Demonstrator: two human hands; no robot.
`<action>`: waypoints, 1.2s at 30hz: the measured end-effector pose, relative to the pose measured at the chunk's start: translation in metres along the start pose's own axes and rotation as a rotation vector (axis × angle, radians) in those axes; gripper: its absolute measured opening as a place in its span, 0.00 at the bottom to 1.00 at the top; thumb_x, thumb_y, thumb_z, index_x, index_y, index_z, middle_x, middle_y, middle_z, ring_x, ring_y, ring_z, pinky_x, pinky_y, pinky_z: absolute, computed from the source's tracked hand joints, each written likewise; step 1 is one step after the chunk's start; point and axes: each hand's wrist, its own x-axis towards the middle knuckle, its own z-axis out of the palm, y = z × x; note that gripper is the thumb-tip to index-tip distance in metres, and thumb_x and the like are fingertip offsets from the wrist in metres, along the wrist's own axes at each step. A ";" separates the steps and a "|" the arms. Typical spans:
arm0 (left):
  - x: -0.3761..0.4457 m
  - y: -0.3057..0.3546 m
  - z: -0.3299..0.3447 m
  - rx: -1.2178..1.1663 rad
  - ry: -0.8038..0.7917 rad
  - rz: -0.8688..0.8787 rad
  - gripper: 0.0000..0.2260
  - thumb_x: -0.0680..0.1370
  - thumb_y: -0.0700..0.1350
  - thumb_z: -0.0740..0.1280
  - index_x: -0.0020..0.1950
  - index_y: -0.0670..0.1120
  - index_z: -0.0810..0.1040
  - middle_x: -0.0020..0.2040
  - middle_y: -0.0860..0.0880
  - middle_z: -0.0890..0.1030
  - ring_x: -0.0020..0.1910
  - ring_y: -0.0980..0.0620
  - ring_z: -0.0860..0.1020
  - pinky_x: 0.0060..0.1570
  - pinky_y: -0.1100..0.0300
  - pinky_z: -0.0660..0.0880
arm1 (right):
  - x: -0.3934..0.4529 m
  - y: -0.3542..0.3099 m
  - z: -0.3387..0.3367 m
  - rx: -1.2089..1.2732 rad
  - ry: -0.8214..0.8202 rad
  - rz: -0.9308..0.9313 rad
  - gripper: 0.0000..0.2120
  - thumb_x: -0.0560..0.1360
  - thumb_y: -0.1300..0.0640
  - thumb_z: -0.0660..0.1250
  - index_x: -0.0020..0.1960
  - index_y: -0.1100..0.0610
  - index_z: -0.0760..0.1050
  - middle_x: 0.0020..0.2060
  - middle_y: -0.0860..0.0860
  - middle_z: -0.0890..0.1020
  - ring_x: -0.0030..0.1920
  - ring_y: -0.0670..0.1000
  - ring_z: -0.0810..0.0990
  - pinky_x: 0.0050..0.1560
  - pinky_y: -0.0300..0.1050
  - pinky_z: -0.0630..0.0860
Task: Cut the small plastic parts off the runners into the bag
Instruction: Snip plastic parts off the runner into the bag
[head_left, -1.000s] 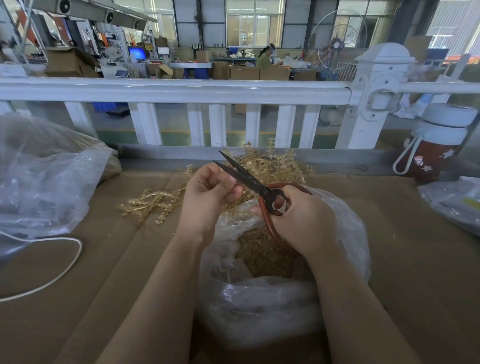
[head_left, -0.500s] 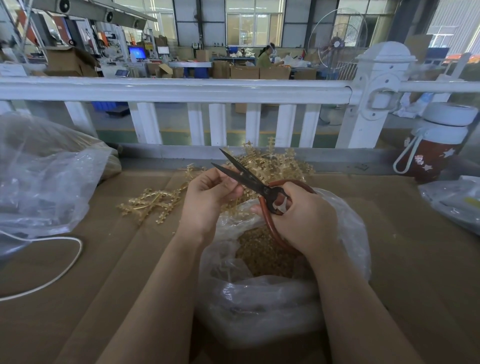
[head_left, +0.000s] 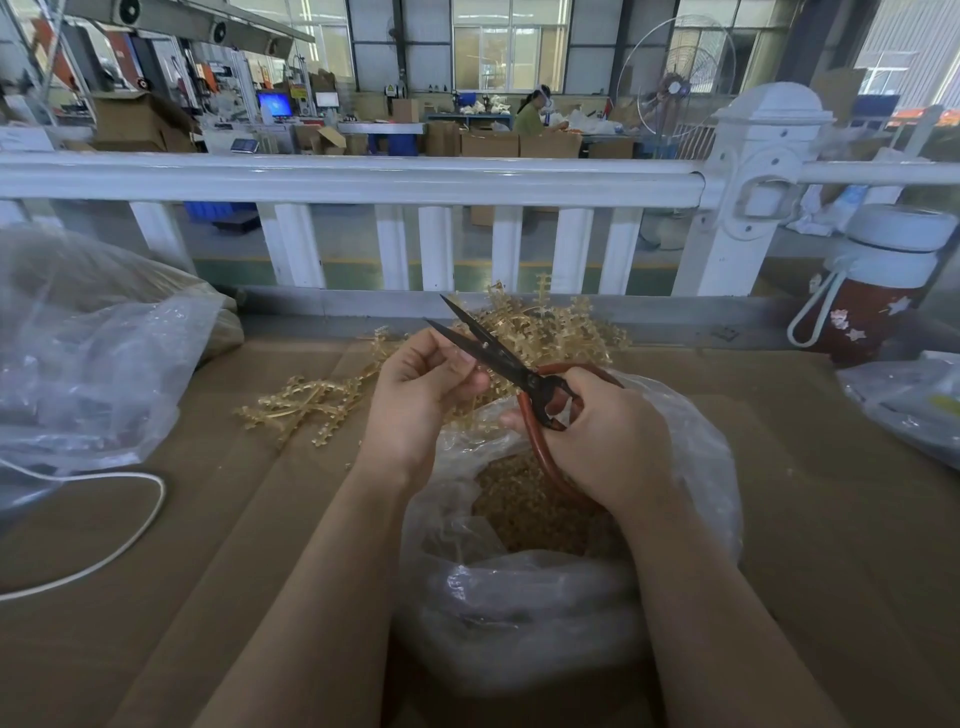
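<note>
Right hand grips the scissors, blades parted, over the open bag on the desk. Left hand pinches a runner at the blades; more runners lie just behind.

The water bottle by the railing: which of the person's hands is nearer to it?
Right. The right hand, gripping the scissors, lies nearer the water bottle; the left hand is farther away.

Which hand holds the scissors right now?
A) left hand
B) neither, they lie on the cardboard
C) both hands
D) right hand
D: the right hand grips the red handles of the scissors, blades apart over the open bag, while the left hand holds a runner piece by the blades.
</note>
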 end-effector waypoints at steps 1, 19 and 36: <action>0.000 0.000 0.000 0.010 0.009 0.003 0.06 0.80 0.32 0.63 0.47 0.39 0.78 0.41 0.45 0.80 0.39 0.51 0.79 0.49 0.56 0.79 | 0.000 0.000 0.000 0.002 0.001 0.001 0.25 0.69 0.26 0.65 0.47 0.47 0.79 0.38 0.41 0.81 0.38 0.41 0.77 0.36 0.25 0.64; 0.000 0.001 0.004 0.039 0.044 0.036 0.08 0.81 0.34 0.63 0.48 0.42 0.80 0.40 0.47 0.81 0.38 0.54 0.77 0.46 0.60 0.76 | -0.001 -0.002 0.001 -0.003 0.057 -0.004 0.26 0.67 0.25 0.65 0.46 0.48 0.79 0.36 0.40 0.80 0.37 0.42 0.76 0.36 0.35 0.71; 0.001 0.000 0.001 0.032 0.033 0.024 0.06 0.81 0.34 0.62 0.50 0.38 0.79 0.42 0.42 0.79 0.42 0.49 0.75 0.50 0.55 0.75 | 0.000 -0.002 0.002 0.037 0.031 0.001 0.25 0.67 0.26 0.68 0.48 0.47 0.81 0.39 0.40 0.82 0.38 0.41 0.75 0.37 0.24 0.63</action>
